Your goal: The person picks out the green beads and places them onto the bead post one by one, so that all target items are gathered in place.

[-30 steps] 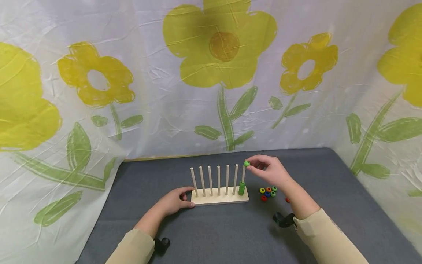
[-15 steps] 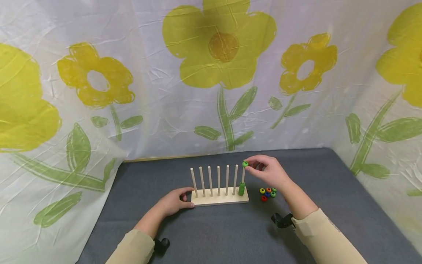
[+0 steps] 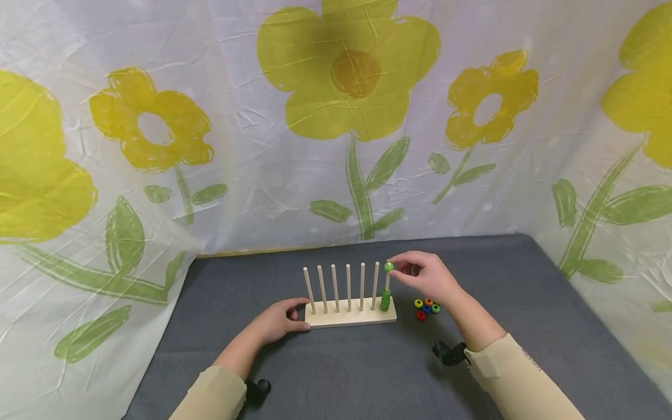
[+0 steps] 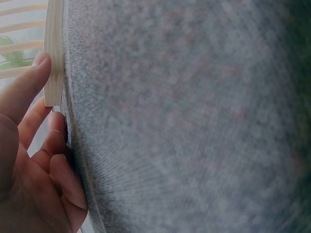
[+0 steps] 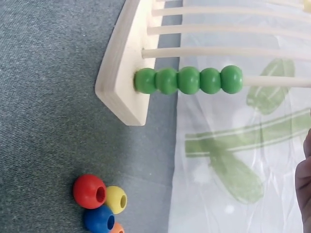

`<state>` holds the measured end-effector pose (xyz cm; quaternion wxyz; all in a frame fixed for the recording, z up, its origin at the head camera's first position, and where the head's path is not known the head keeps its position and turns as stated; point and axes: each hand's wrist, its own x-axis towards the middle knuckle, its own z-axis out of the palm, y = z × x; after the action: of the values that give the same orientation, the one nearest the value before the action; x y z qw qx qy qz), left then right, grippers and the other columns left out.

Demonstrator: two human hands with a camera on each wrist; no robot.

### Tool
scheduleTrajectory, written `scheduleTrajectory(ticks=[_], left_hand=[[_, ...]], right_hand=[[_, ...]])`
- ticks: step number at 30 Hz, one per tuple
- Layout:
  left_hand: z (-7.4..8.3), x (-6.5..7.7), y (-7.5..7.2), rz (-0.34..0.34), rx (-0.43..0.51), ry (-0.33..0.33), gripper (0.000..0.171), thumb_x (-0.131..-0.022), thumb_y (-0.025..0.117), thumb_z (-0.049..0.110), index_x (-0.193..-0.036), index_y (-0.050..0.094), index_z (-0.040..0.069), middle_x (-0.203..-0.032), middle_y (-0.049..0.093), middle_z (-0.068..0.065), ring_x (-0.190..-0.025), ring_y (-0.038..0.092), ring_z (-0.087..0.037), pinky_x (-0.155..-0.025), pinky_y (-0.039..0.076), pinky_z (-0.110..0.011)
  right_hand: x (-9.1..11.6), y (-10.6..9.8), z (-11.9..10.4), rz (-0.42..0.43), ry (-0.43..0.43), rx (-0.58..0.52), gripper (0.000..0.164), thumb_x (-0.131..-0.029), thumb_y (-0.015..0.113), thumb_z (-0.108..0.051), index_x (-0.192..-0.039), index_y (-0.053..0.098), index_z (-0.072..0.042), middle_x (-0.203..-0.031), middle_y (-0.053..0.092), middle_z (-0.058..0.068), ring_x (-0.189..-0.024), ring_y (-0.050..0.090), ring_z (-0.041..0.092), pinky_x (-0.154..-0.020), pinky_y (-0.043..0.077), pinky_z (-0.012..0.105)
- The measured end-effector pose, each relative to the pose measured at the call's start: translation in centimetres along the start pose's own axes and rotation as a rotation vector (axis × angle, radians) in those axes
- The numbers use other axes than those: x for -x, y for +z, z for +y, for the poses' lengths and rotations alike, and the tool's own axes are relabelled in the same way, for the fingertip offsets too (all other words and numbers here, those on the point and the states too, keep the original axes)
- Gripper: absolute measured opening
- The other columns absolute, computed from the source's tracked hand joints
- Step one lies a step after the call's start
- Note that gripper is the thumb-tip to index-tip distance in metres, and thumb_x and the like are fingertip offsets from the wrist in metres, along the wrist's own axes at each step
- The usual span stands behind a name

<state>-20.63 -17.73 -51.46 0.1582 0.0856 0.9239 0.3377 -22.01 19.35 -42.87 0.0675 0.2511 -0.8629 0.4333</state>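
Observation:
My right hand [image 3: 427,276] pinches a green bead [image 3: 389,267] at the top of the rightmost peg, whose tip shows through the bead's hole. Lower on that peg sits a stack of several green beads [image 5: 189,80], resting on the base. The wooden peg stand [image 3: 346,317] has a pale flat base and a row of upright pegs, the others bare. At its left end my left hand [image 3: 273,321] grips the base, thumb in front and a finger behind; the left wrist view shows the thumb against the base's edge [image 4: 54,73]. In the right wrist view only part of my right hand [image 5: 304,179] appears.
Right of the stand lies a small cluster of loose beads: red [image 5: 89,191], yellow [image 5: 115,199], blue [image 5: 98,218], orange [image 3: 428,302] and green [image 3: 435,309]. A grey cloth [image 3: 336,367] covers the table. Flower-printed curtains [image 3: 252,192] hang behind and at both sides.
My right hand has moved slightly left and down, bringing the green bead from beside the peg's tip onto it. A loose green bead and a red one are now hidden by my right arm. My left hand stays put.

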Motion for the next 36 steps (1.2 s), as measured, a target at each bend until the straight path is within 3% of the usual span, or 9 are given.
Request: scheduleTrajectory(ticks=[12,24,36], left_hand=[[0.1,0.0,-0.1,-0.001,0.000,0.004,0.060,-0.081,0.083,0.034,-0.135,0.061,0.022,-0.082,0.053,0.000,-0.069,0.047,-0.016,-0.065,0.036,-0.034],[0.1,0.0,-0.1,0.001,0.004,0.012,0.059,-0.082,0.083,0.031,-0.135,0.061,0.021,-0.081,0.053,0.001,-0.068,0.046,-0.015,-0.063,0.036,-0.033],[0.2,0.1,-0.2,0.000,0.004,0.014,0.059,-0.082,0.082,0.032,-0.136,0.060,0.022,-0.081,0.053,0.001,-0.068,0.046,-0.016,-0.063,0.035,-0.033]], right_hand=[[0.5,0.5,0.8,-0.047,0.039,0.045,0.020,-0.090,0.076,-0.019,-0.109,0.075,-0.013,-0.086,0.064,-0.008,-0.072,0.055,0.012,-0.066,0.048,0.030],[0.8,0.9,1.2,-0.126,0.089,0.061,0.021,-0.089,0.075,-0.022,-0.109,0.076,-0.014,-0.087,0.065,-0.009,-0.076,0.057,0.011,-0.069,0.049,0.032],[1.0,1.7,3.3,-0.227,0.094,0.050,0.024,-0.091,0.074,-0.028,-0.112,0.076,-0.015,-0.091,0.067,-0.010,-0.080,0.060,0.011,-0.072,0.050,0.031]])
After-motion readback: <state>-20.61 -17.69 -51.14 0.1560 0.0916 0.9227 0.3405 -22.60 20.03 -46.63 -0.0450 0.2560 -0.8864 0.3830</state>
